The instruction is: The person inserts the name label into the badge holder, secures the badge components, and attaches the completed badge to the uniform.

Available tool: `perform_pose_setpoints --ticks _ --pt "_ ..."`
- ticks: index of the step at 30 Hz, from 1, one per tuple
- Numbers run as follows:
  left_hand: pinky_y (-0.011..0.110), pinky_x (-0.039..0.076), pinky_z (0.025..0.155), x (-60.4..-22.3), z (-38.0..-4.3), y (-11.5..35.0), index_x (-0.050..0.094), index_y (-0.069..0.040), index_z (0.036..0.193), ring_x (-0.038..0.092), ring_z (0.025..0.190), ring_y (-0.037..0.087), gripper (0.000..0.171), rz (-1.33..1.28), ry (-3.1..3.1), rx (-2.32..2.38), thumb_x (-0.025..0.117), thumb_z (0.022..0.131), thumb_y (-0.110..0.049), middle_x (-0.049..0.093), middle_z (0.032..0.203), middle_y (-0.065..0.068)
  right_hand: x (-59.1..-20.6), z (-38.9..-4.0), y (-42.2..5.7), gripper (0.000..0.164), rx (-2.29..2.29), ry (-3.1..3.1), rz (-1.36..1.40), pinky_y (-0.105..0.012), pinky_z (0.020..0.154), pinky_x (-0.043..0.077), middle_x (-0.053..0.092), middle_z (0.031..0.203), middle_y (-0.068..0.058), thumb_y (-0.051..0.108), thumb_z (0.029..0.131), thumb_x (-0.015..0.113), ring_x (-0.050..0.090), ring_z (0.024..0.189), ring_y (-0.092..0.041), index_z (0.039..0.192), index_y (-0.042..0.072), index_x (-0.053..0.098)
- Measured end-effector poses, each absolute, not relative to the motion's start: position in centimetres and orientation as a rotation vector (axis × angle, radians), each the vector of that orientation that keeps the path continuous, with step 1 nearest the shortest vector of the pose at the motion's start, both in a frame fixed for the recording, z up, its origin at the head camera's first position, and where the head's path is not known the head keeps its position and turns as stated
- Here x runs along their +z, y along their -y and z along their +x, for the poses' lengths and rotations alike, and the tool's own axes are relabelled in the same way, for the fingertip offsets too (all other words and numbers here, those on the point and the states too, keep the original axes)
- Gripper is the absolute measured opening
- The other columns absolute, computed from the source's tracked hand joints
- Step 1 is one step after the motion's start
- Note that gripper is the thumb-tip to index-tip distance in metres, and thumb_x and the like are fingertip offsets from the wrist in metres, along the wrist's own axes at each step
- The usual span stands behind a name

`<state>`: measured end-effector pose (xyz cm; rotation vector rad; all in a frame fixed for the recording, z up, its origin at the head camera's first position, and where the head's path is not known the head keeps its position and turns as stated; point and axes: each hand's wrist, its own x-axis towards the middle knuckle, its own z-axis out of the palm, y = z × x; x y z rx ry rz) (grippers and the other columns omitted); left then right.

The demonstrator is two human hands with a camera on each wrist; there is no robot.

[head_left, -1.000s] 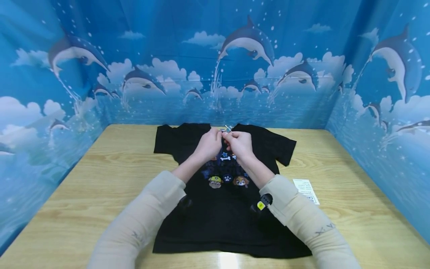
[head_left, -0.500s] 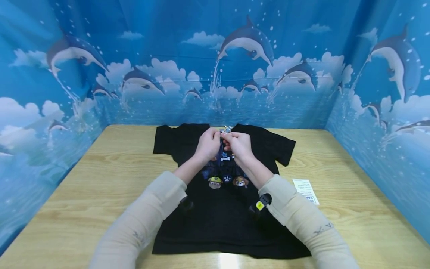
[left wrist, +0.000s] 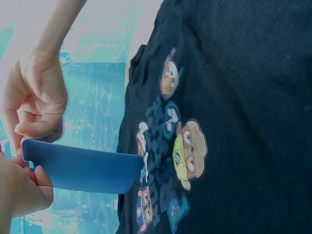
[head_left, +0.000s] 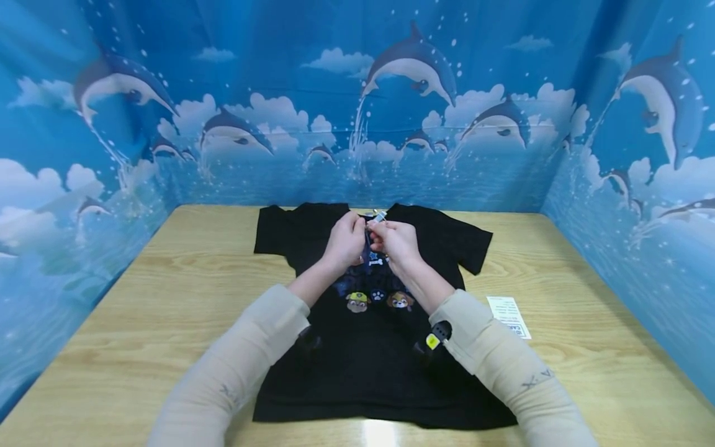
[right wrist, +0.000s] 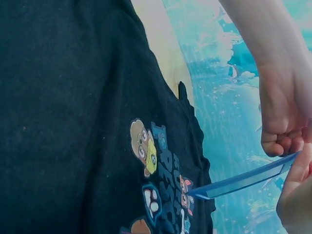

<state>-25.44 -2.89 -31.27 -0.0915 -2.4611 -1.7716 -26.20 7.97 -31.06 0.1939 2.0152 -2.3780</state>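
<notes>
A black short-sleeved T-shirt (head_left: 357,372) lies spread on the table, cartoon dog heads and lettering on its chest. Both hands meet over its collar. My left hand (head_left: 344,239) pinches the upper end of a blue hang tag (left wrist: 83,168), near a small hole in it. My right hand (head_left: 398,241) is right beside it, fingers curled at the same end of the tag. The tag hangs down over the print. A small pale-blue piece (head_left: 380,216) sticks up above the right fingertips in the head view. Fingers hide most of the tag's fastening.
A white printed card (head_left: 509,316) lies on the wooden table (head_left: 195,298), right of the T-shirt. A blue curtain with dolphins (head_left: 357,124) encloses the table at the back and sides. A dark strap with a yellow piece (head_left: 437,336) is on the right wrist.
The fingers have shifted slightly at the tag's upper end, and the pale-blue piece above the right fingertips has changed its tilt. Both hands stay over the collar; the T-shirt has not moved.
</notes>
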Motion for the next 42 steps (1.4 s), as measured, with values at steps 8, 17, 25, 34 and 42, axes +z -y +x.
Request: perform_pose_setpoints --ticks 8,17,25,34,42 --pt "0.033 0.043 0.038 -31.1 -25.5 2.7 0.045 -0.004 0.077 0.040 0.044 0.018 0.024 -0.093 2.478 -1.722 0.041 0.098 -0.015 0.040 0.066 0.008 -31.1 -26.4 -8.4 0.014 -2.368 -1.972 0.227 -0.016 0.044 0.044 0.054 0.064 -0.003 0.002 0.090 0.057 0.048 0.049 -0.006 0.098 -0.008 0.063" --pt "0.028 0.040 0.039 -31.2 -25.8 2.9 0.045 -0.005 0.078 0.034 0.048 0.014 0.025 -0.107 2.488 -1.763 0.040 0.099 -0.018 0.035 0.065 0.004 -30.7 -26.3 -8.7 0.015 -2.347 -1.937 0.206 -0.017 0.046 0.045 0.054 0.065 -0.002 0.003 0.091 0.055 0.048 0.051 -0.006 0.100 -0.007 0.062" --pt "0.025 0.031 0.046 -31.2 -25.8 3.0 0.046 -0.005 0.074 0.036 0.053 0.015 0.025 -0.153 2.456 -1.704 0.042 0.097 -0.014 0.037 0.064 0.003 -30.6 -26.2 -8.8 0.011 -2.349 -1.909 0.129 -0.017 0.051 0.047 0.055 0.069 -0.003 0.007 0.093 0.054 0.052 0.055 -0.008 0.086 0.000 0.060" --pt "0.028 0.037 0.047 -31.2 -25.6 3.0 0.049 -0.006 0.078 0.042 0.060 0.018 0.025 -0.128 2.477 -1.735 0.041 0.099 -0.017 0.047 0.072 0.005 -30.6 -26.1 -9.1 0.012 -2.327 -1.904 0.122 -0.020 0.054 0.049 0.058 0.068 -0.002 0.009 0.089 0.061 0.056 0.056 -0.009 0.079 0.005 0.063" --pt "0.031 0.044 0.042 -30.9 -25.2 3.0 0.051 -0.006 0.081 0.047 0.062 0.020 0.025 -0.087 2.500 -1.812 0.041 0.099 -0.021 0.052 0.079 0.007 -30.5 -26.1 -9.4 0.018 -2.184 -2.107 0.135 -0.022 0.056 0.050 0.059 0.066 -0.001 0.013 0.088 0.064 0.055 0.056 -0.008 0.094 -0.004 0.066"
